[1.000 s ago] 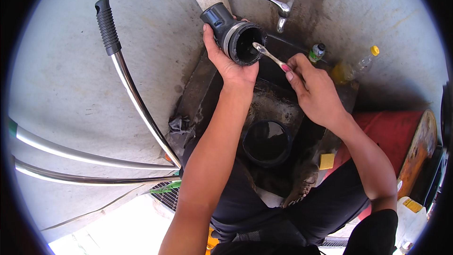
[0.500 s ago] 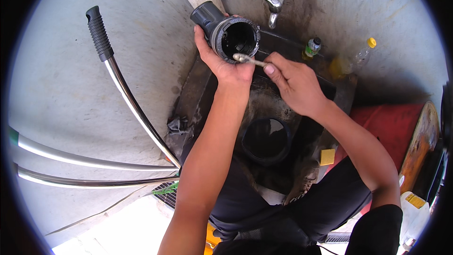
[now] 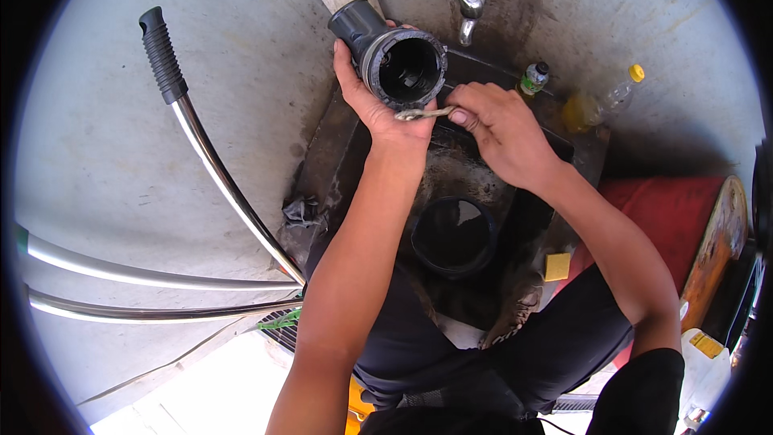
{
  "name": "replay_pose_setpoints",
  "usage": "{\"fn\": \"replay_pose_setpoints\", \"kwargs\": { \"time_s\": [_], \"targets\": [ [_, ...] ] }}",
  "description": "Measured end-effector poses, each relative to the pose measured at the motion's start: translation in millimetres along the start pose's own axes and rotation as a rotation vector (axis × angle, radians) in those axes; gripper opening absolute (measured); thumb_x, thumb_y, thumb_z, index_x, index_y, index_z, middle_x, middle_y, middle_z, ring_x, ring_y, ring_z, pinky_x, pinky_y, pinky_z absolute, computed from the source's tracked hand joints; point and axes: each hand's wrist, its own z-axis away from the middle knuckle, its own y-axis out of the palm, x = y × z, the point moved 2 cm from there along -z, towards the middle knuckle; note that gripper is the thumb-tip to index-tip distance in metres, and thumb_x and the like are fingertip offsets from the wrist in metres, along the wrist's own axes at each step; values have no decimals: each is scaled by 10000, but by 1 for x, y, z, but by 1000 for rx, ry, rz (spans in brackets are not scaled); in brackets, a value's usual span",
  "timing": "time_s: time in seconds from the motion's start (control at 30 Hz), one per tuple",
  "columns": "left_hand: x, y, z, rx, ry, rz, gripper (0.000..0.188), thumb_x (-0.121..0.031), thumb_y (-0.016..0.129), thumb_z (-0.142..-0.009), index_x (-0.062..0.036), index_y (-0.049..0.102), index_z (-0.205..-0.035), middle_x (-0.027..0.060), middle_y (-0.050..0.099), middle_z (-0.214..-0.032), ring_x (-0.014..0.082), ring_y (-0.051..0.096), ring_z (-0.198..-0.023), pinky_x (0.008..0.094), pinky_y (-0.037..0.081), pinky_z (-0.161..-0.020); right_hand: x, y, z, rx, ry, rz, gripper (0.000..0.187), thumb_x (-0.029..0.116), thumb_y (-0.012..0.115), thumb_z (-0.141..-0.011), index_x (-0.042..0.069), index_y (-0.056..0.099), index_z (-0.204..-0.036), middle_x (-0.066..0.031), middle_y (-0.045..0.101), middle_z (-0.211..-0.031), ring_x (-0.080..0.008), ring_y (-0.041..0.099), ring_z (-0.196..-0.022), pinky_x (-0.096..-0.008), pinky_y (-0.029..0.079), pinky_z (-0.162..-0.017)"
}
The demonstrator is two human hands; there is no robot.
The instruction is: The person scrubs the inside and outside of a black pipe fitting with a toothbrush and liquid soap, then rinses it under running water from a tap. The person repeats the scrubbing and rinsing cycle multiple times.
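Observation:
My left hand (image 3: 377,115) is closed around a black plastic pipe elbow (image 3: 355,22), held from below and behind. Its wide round mouth, ringed by a collar, faces up toward me, and its narrower neck points to the upper left. In my right hand (image 3: 506,135), thumb and fingers pinch a thin, pale, grimy brush (image 3: 424,113) that looks like a worn toothbrush. The brush's thicker end lies just below the elbow's mouth, over the base of my left palm; whether it touches is unclear.
Below my hands a round dark tub (image 3: 415,251) of liquid stands in a blackened sink. A tap (image 3: 469,8) juts from the wall. To the right are a small bottle (image 3: 534,79), a yellow-capped bottle (image 3: 600,106), a yellow sponge (image 3: 556,267) and a red drum (image 3: 656,213). Metal tubes (image 3: 211,157) lean left.
The brush end has dropped from the rim of the elbow's mouth to just below it, and the brush now lies nearly level. The elbow has barely shifted.

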Motion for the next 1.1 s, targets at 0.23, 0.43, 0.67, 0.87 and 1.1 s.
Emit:
{"fn": "replay_pose_setpoints", "kwargs": {
  "time_s": [0.23, 0.43, 0.67, 0.87, 1.1],
  "targets": [
    [-6, -4, -2, -6, 4, 71, 631, -604, 613, -990, 0, 668, -1165, 166, 721, -1082, 327, 700, -1022, 465, 607, -972, 12, -40, -4, -33, 187, 211, 166, 236, 609, -1065, 85, 678, -1060, -155, 688, -946, -409, 688, -909, -523, 541, -756],
    [3, -6, -1, -36, 25, -14, 644, -609, 610, -994, 8, 654, -1170, 175, 715, -1067, 316, 702, -1018, 445, 616, -943, 69, -28, 11, 262, 103, 400, 282, -13, 682, -840, -130, 626, -1091, -240, 686, -935, -392, 767, -831, -432, 641, -730],
    [17, -2, 7, -87, 7, -78, 663, -638, 633, -970, -2, 646, -1155, 159, 712, -1050, 299, 714, -992, 428, 638, -887, 71, -30, 7, 350, 183, 636, 248, 7, 684, -863, -119, 653, -1074, -220, 723, -958, -308, 803, -809, -386, 651, -617],
    [20, -12, 10, -95, -29, -71, 689, -669, 657, -946, -13, 648, -1155, 137, 711, -1042, 282, 719, -983, 426, 651, -851, 70, -43, -2, 372, 563, -189, 278, 99, 547, -1036, -142, 669, -973, -390, 669, -872, -566, 685, -906, -570, 557, -823],
    [15, -8, 11, -125, 9, -101, 666, -654, 632, -976, -10, 654, -1145, 147, 722, -1036, 281, 719, -974, 404, 631, -883, 43, -52, 3, 88, 123, 716, 313, 29, 700, -846, 19, 664, -1156, -150, 710, -1032, -332, 778, -886, -432, 641, -705]
  ]
}}
